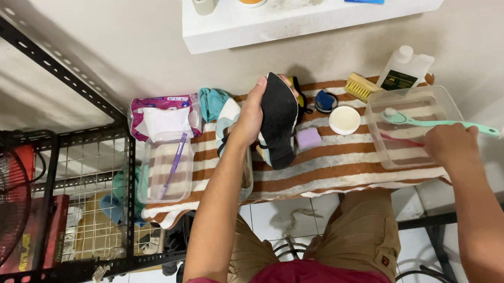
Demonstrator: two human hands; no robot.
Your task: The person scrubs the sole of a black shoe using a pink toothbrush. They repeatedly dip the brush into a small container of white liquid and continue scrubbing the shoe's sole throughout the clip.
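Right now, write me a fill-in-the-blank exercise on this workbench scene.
1. The left hand holds up a black ____.
2. The right hand reaches into the clear ____ on the right.
3. A mint-green ____ lies across that container.
4. The striped towel has brown and ____ bands.

Missing words: shoe; container; brush; white

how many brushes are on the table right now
4. A purple toothbrush lies in the left clear tray; a wooden scrub brush sits by the white bottle; a mint long-handled brush and a pink one rest in the right tray. Others may be hidden.
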